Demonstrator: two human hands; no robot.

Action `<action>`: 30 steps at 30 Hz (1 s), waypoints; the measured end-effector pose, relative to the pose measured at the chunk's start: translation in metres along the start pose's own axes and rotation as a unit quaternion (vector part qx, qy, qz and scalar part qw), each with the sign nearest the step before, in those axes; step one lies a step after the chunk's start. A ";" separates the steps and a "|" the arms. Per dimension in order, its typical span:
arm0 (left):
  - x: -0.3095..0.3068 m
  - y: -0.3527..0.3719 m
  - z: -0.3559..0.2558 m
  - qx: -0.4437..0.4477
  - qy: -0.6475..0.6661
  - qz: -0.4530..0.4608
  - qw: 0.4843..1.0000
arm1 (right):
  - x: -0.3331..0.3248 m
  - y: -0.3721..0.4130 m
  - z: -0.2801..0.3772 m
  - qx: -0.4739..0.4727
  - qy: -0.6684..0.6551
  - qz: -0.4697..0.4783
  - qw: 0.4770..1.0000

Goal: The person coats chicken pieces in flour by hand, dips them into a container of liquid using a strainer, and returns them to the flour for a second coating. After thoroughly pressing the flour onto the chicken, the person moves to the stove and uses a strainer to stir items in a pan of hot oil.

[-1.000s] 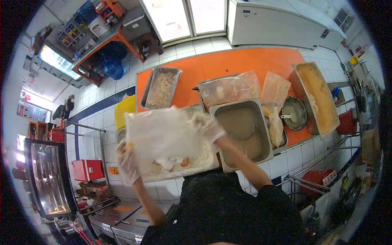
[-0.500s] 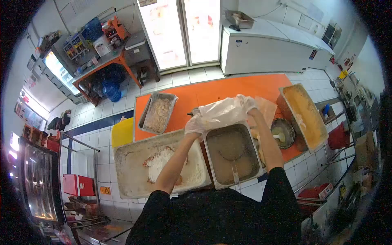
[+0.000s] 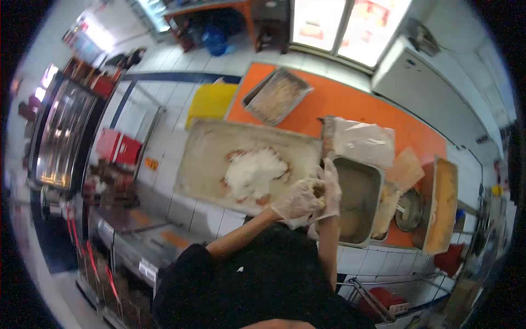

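Note:
My left hand (image 3: 298,199) and my right hand (image 3: 331,189), both in clear plastic gloves, are close together between two containers. Their fingers are closed around a small brownish thing that blur keeps me from making out. Under and left of them is a wide, shallow tub (image 3: 205,156) with a heap of white flour (image 3: 255,172) over reddish-brown pieces. To the right is a deep metal pan (image 3: 378,203) of cloudy liquid. Behind that pan, a clear plastic bag (image 3: 364,142) lies on the orange table (image 3: 339,109).
A metal tray (image 3: 276,96) of pale pieces stands at the back. Rightward are a round bowl (image 3: 409,211) and a long pan (image 3: 441,205) of orange crumbs. A yellow container (image 3: 211,101) sits at the left, and a glass-door fridge (image 3: 339,27) stands behind.
Both hands have let go of the plastic bag and come back toward my body, meeting at the tub's right edge. The view has turned left, and the flour heap looks larger.

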State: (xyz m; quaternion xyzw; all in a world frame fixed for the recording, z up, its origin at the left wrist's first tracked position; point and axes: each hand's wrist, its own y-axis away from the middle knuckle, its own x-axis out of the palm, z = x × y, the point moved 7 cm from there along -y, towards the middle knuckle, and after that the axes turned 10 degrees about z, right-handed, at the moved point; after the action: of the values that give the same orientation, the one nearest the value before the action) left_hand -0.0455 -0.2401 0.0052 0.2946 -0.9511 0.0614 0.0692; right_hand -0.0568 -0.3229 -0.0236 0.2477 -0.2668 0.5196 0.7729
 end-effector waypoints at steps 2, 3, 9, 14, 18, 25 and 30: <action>-0.027 0.027 0.016 -0.009 -0.025 -0.047 0.999 | 0.015 0.005 -0.046 0.103 -0.025 0.035 0.994; -0.040 0.035 0.021 -0.005 -0.057 -0.066 0.996 | 0.020 0.004 -0.072 0.166 -0.075 0.064 0.981; -0.118 0.083 0.060 -0.185 0.059 -0.144 0.970 | 0.009 0.005 -0.126 0.210 0.179 0.010 0.961; -0.172 0.106 0.084 0.014 0.371 -0.252 0.894 | 0.124 0.047 -0.135 0.045 0.643 0.249 0.723; -0.191 0.098 0.082 0.074 0.354 -0.155 0.919 | 0.179 0.061 -0.156 -0.114 0.763 0.362 0.523; -0.239 0.129 0.106 -0.049 0.401 -0.333 0.852 | 0.112 0.043 -0.222 -0.030 0.685 0.307 0.660; -0.186 0.130 0.026 -0.097 -0.086 -0.258 0.957 | 0.094 0.002 -0.168 0.138 0.184 0.022 0.973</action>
State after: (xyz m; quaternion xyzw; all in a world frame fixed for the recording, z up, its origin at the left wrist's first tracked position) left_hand 0.0300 -0.0356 -0.0611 0.5260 -0.8465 -0.0766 0.0286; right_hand -0.0032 -0.1485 -0.0840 0.2463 -0.0514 0.6050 0.7554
